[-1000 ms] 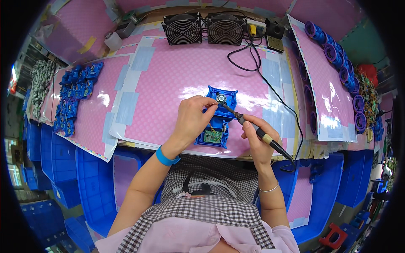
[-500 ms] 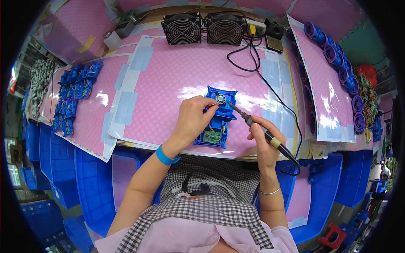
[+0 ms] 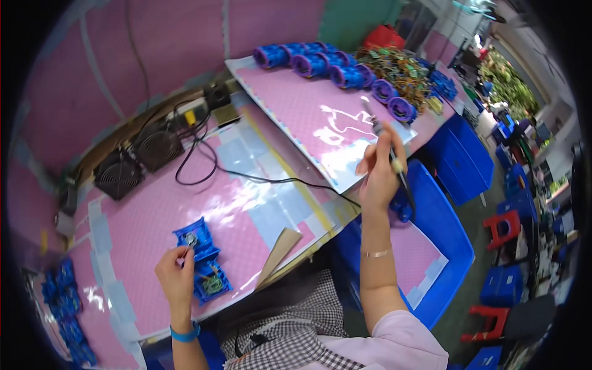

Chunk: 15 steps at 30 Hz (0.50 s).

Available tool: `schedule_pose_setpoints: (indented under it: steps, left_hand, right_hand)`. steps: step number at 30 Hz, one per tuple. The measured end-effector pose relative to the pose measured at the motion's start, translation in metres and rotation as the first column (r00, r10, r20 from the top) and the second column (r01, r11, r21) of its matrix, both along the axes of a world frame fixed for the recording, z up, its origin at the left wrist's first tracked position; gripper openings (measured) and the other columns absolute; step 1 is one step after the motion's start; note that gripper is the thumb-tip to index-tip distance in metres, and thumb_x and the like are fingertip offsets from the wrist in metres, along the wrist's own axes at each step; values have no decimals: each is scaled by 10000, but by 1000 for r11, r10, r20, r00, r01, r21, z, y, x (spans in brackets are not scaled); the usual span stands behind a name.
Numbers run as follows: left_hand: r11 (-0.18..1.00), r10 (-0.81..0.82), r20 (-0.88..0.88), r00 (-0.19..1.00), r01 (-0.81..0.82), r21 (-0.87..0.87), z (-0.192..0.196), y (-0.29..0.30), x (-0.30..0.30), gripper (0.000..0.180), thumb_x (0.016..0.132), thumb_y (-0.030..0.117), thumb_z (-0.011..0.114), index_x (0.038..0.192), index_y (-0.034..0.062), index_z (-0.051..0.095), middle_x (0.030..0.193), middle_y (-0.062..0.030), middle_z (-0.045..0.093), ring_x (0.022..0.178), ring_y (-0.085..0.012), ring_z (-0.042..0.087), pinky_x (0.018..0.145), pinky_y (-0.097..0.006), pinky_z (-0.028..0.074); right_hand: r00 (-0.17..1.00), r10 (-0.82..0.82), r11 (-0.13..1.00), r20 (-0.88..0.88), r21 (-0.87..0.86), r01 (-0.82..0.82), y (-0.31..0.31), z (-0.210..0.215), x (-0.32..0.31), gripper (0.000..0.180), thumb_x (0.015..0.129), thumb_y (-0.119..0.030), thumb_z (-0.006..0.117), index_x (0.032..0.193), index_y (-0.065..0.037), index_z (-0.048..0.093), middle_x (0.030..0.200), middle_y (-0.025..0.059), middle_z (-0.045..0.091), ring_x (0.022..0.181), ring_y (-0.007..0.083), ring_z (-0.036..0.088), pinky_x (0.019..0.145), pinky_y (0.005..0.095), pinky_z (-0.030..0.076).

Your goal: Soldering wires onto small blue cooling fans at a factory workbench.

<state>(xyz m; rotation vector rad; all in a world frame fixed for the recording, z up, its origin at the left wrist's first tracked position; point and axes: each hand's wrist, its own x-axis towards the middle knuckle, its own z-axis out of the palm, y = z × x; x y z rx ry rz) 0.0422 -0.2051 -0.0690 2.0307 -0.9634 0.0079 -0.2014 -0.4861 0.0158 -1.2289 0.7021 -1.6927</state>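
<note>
My left hand [image 3: 174, 275] is closed in a pinch on a thin wire at the blue plastic housing [image 3: 206, 245]. A small round silvery part [image 3: 191, 239] sits in that housing, just beyond my fingertips. Against its near side lies a second blue half holding a green circuit board [image 3: 213, 283], with thin wires across it. My right hand [image 3: 380, 176] is wrapped round a soldering iron [image 3: 399, 165], raised at the right over the edge of the pink-covered side board. The iron's tip is blurred and points up and away from the housing.
Two black fans [image 3: 118, 174] stand at the back left; a black cable [image 3: 271, 179] crosses the table. Blue and purple round housings [image 3: 314, 63] line the side board near a heap of wired parts [image 3: 398, 71]. More blue housings [image 3: 65, 308] lie far left; a blue bin [image 3: 453, 259] sits at right.
My view has swung to the right. My right hand has lifted the soldering iron away from the housing, out to the right. My left hand stays pinched at the housing.
</note>
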Motion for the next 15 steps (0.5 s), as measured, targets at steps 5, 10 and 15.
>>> schedule_pose_setpoints:
  steps: [5, 10, 15]
  left_hand:
    - [997, 28, 246, 969, -8, -81, 18, -13, -20, 179, 780, 130, 730, 895, -1, 689, 693, -112, 638, 566, -193, 561, 526, -336, 411]
    - [943, -68, 281, 957, -30, 332, 30, -13, -39, 303, 758, 281, 743, 827, -4, 666, 639, -159, 603, 568, -321, 587, 526, -419, 439]
    - [843, -70, 204, 976, -51, 535, 7, -2, -18, 228, 731, 264, 677, 677, 58, 596, 605, -163, 595, 593, -375, 611, 544, -495, 472]
  right_hand:
    - [743, -668, 688, 39, -349, 636, -201, -28, -73, 281, 880, -123, 642, 1148, -59, 589, 876, 99, 643, 747, 218, 617, 690, 316, 501]
    - [366, -836, 535, -409, -461, 708, -300, -52, -80, 399, 762, -36, 589, 1152, -120, 572, 1088, 171, 632, 1056, 359, 583, 947, 432, 419]
    - [503, -830, 494, -240, -734, 465, -288, -125, -36, 208, 826, -107, 544, 999, -49, 643, 957, 138, 636, 872, 313, 602, 856, 443, 443]
